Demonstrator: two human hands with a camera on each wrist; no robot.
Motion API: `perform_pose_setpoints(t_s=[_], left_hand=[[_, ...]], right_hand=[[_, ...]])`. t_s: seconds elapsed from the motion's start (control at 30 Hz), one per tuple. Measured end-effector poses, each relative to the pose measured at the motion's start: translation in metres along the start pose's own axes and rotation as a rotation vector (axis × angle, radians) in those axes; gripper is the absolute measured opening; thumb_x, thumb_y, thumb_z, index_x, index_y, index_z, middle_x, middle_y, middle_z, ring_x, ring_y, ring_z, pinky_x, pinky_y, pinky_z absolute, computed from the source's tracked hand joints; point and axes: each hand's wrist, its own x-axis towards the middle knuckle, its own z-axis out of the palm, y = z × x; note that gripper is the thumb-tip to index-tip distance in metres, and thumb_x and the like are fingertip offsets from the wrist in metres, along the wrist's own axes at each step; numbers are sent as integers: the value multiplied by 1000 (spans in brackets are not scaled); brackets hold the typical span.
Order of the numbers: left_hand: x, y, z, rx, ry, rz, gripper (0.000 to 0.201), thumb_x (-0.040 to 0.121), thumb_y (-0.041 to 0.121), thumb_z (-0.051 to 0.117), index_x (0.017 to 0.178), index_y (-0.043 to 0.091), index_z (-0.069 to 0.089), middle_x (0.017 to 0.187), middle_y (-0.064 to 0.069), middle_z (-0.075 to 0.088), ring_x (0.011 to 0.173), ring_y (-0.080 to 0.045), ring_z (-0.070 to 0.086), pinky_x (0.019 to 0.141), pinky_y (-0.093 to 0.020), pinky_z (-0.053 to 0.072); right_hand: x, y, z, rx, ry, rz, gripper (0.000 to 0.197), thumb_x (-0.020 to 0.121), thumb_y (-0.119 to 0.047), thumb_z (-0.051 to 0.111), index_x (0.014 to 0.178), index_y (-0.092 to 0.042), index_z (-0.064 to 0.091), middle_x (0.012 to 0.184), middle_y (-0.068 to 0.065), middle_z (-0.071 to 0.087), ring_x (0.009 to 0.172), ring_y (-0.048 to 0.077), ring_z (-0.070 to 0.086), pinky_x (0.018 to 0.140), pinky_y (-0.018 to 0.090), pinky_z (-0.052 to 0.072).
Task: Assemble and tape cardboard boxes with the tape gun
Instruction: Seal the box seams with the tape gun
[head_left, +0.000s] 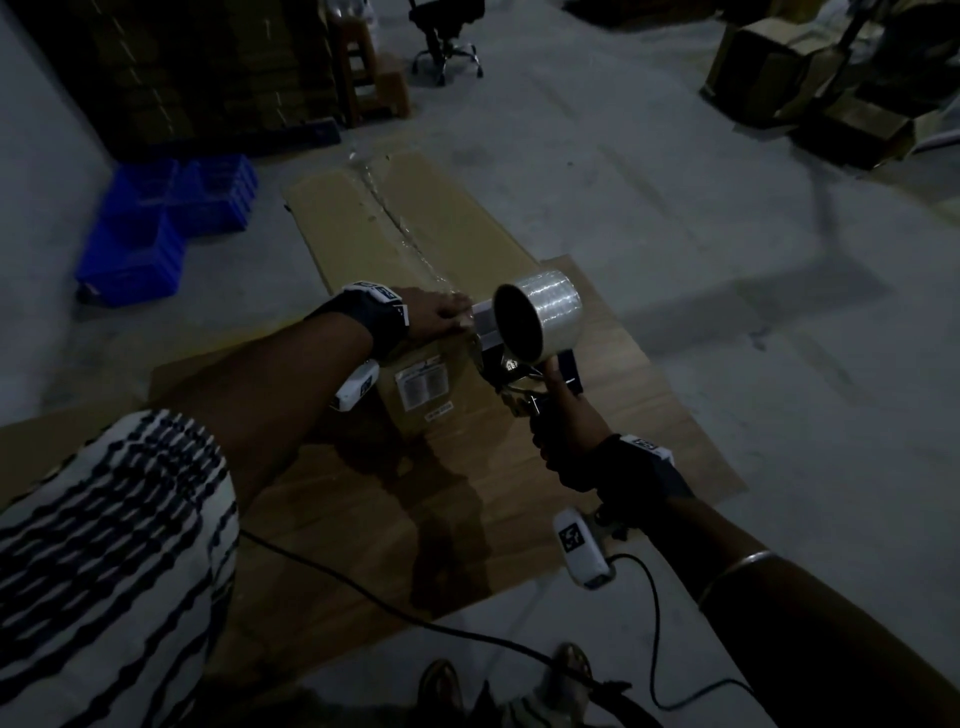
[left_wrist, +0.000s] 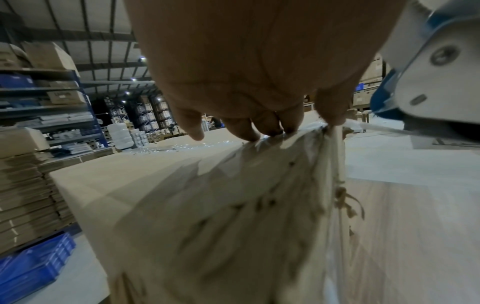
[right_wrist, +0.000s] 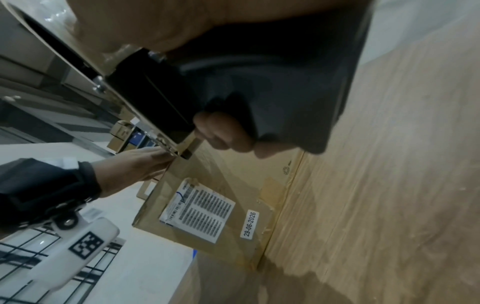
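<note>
While dim warehouse light is falling across a grey concrete floor (head_left: 675, 218), one long cardboard box (head_left: 395, 244) is lying on a flat wood-toned sheet (head_left: 639, 395) spread over that floor. One strip of clear tape (head_left: 400, 228) is running along the box's top seam, from its far end to its near edge. One white label (right_wrist: 197, 214) and one date sticker (right_wrist: 250, 224) are showing on the box's near end face. At that near edge, the left hand (head_left: 431, 314) is lying flat, its fingertips (left_wrist: 270, 127) pressing the tape end down onto the box top. The right hand (head_left: 569, 431) is gripping the handle of one tape gun (head_left: 511, 364), which is carrying one clear roll (head_left: 540, 317) and sitting at the box's near top edge, just beside the left hand. To the left of the box, blue plastic bins (head_left: 150, 228) are standing in a cluster on the floor. Beyond the box's far end, one office chair (head_left: 447, 31) is standing well apart, and open concrete is stretching away to the box's right. One black cable (head_left: 363, 587) is trailing across the sheet on the near side of the box.
</note>
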Motion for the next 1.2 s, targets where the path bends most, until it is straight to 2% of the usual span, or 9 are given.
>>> perform_pose_setpoints(t_s=[0.07,0.17,0.43,0.57,0.67,0.8,0.97,1.07,1.2], left_hand=[[-1,-1,0,-3,18,10,62,98,60,29,153,33,20,161,6,15,143,-26,30,113,-42,27],[0,-2,3,-17,34,40,64,97,63,29,153,33,21,161,5,17,143,-26,31,114,-41,29],[8,-3,7,22,84,34,59,101,53,32,153,29,23,161,4,16,142,-26,32,111,-38,29],[7,-5,8,0,94,7,62,98,59,34,152,32,22,159,0,25,138,-30,38,110,-44,35],[7,-5,7,-2,97,0,64,95,63,33,152,34,23,158,0,28,135,-32,41,109,-45,36],[10,-7,9,-17,99,3,76,85,75,27,151,38,22,158,0,29,135,-33,41,109,-47,36],[10,-6,9,18,121,-10,62,97,61,34,152,35,22,159,3,24,137,-30,39,111,-44,35],[11,-4,8,47,119,-12,60,99,55,36,153,31,21,160,3,22,139,-29,37,111,-40,34],[12,10,-4,61,131,7,56,100,40,46,148,15,35,150,-14,39,132,-33,43,107,-39,37]], right_hand=[[-1,0,0,0,2,2,101,42,-103,57,93,-16,52,59,3,32,48,17,21,49,30,21],[-5,-2,-1,-4,-12,-2,93,40,-104,57,67,-15,44,56,2,31,45,16,21,46,26,21],[-11,-6,0,-62,-7,3,82,55,-103,48,55,-22,36,53,0,30,43,16,19,46,27,19],[-12,-10,3,-100,5,11,81,54,-104,47,58,-23,37,55,0,29,46,16,19,47,27,19],[-14,-10,4,-111,10,13,79,58,-102,45,51,-24,35,53,-1,30,43,15,20,45,25,21],[-16,-9,4,-70,11,-1,78,57,-101,48,49,-24,38,53,-1,31,44,16,20,46,27,21],[-14,2,0,-115,40,15,83,59,-102,47,55,-20,35,53,1,30,41,15,20,44,23,22],[-11,17,-4,-69,56,9,84,56,-101,52,64,-18,43,58,2,34,44,16,23,46,26,22],[-9,20,-6,-27,35,21,79,54,-99,57,60,-21,50,57,1,37,44,16,26,46,26,22]])
